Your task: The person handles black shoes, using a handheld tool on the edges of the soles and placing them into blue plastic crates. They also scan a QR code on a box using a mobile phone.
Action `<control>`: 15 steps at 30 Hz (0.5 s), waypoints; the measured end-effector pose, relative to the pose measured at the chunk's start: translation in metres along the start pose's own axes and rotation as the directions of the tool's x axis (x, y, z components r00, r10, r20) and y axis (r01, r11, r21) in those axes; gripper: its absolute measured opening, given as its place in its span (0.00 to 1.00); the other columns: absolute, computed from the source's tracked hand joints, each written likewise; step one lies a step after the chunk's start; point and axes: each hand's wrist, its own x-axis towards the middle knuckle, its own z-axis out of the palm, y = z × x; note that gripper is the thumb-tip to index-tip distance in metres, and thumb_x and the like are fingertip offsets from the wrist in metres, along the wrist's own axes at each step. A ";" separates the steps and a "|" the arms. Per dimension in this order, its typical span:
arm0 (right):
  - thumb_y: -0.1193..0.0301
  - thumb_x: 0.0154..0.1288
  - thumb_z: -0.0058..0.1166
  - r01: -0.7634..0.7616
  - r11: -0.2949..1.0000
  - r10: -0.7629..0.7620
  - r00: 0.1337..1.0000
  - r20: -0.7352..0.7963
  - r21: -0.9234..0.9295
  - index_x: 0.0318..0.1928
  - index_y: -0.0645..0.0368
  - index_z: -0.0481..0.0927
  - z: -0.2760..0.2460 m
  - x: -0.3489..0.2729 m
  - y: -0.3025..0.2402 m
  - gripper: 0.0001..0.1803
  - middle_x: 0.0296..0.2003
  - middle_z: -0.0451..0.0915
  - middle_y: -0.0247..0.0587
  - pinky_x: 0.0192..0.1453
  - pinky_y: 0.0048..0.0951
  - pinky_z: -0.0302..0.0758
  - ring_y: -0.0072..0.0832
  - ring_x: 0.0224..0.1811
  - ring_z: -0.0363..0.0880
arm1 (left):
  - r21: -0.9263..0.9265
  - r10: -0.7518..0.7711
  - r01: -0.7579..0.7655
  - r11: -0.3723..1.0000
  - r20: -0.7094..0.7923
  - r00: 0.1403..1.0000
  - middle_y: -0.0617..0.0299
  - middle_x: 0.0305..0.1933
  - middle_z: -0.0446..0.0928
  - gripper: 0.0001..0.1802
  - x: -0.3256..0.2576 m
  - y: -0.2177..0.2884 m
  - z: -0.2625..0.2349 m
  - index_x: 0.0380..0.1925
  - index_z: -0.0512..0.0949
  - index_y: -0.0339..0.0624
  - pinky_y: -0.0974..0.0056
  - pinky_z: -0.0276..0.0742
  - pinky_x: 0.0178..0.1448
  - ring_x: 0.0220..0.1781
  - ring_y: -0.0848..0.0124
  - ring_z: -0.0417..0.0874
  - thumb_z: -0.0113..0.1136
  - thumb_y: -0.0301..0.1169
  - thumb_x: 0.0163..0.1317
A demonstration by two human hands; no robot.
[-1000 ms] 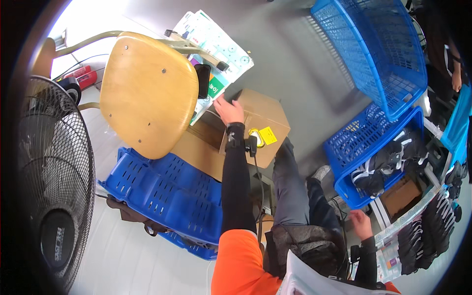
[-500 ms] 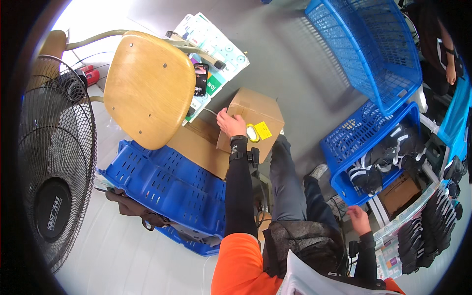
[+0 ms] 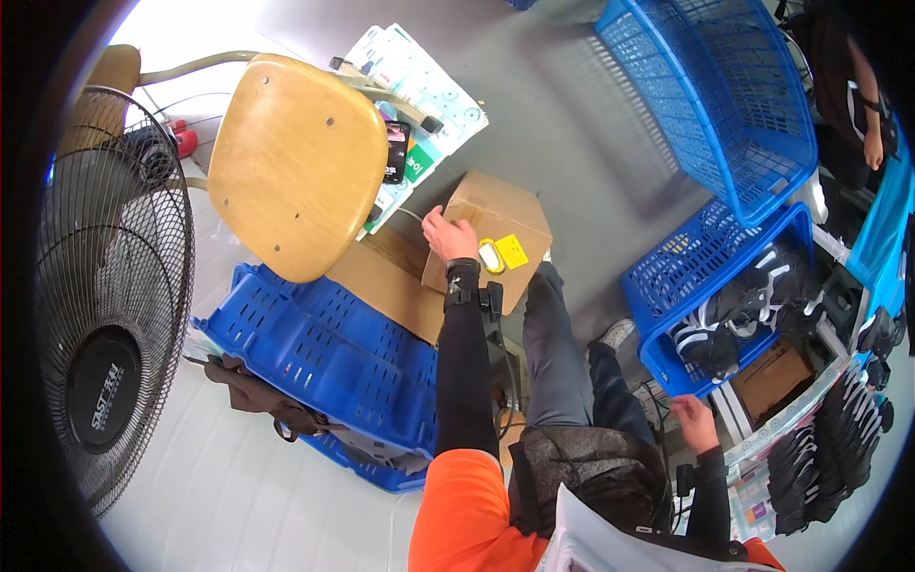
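Note:
Over the near left side of a brown cardboard box (image 3: 519, 205) is my left hand (image 3: 448, 235), its fingers loosely bent and apart with nothing seen in them. Whether it touches the box I cannot tell. On the box, right of the wrist, lie a small white-and-yellow rounded item (image 3: 491, 257) and a yellow label (image 3: 513, 251). At the lower right, my right hand (image 3: 696, 425) hangs near a blue basket (image 3: 658, 362), fingers slightly curled and apart, holding nothing visible. Black-and-white shoes (image 3: 753, 296) lie in that basket.
A wooden chair (image 3: 295, 167) and a black fan (image 3: 110, 381) stand left. Blue crates (image 3: 324, 353) lie below the chair, and a phone (image 3: 396, 153) rests beside it. A tall blue basket (image 3: 724, 124) stands at upper right, near another person's hand (image 3: 873, 150). Black shoes (image 3: 824, 448) line the right.
The view has shifted slightly, so the chair and fan appear a little farther right. Both hands stay nearly where they were.

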 end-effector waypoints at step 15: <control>0.67 0.68 0.57 0.073 0.957 -0.065 0.997 0.036 -0.281 0.46 0.60 0.83 -0.037 0.005 0.010 0.12 0.37 0.87 0.46 0.46 0.33 0.80 0.35 0.40 0.88 | -0.155 -0.287 0.264 0.952 -0.153 0.946 0.49 0.60 0.70 0.26 -0.023 -0.002 -0.009 0.56 0.71 0.42 0.46 0.67 0.65 0.65 0.47 0.69 0.59 0.27 0.53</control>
